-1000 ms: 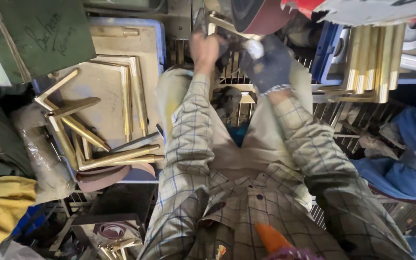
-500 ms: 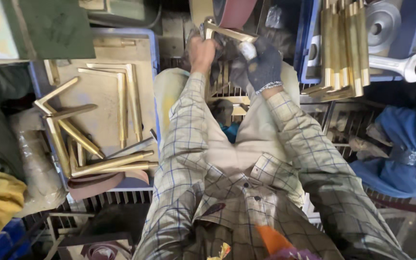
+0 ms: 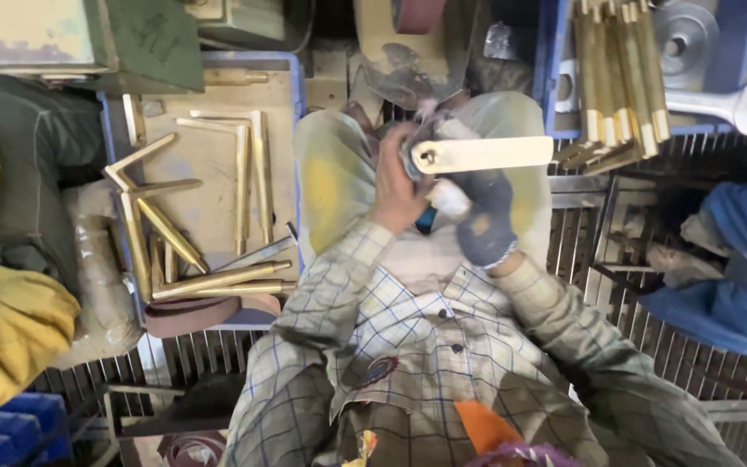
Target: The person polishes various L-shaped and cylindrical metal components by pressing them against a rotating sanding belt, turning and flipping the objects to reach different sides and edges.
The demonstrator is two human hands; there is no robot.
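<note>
Holding a flat brass bar [image 3: 483,154] w/ both hands, the person keeps it level above the lap: left hand [image 3: 398,180], bare, is wrapped tight round the bar's holed end, and right hand [image 3: 482,216], in a dark glove, is curled shut just under it, gripping the same end plus a whitish rag; exact finger contact there is blurred. The bar's free end sticks out to the right of the grip. Left of the grip, a blue tray [image 3: 292,78] w/ a cardboard liner holds brass angle pieces [image 3: 244,164], roughly ten, some L-shaped, some straight, lying loose. Up and right of the grip, a second blue crate [image 3: 555,60] holds a bundle of brass strips [image 3: 620,73], approx. eight, packed side by side. One steel spanner [image 3: 728,102] lies just right of that bundle. One sanding belt [image 3: 192,313] sits below the left tray.
</note>
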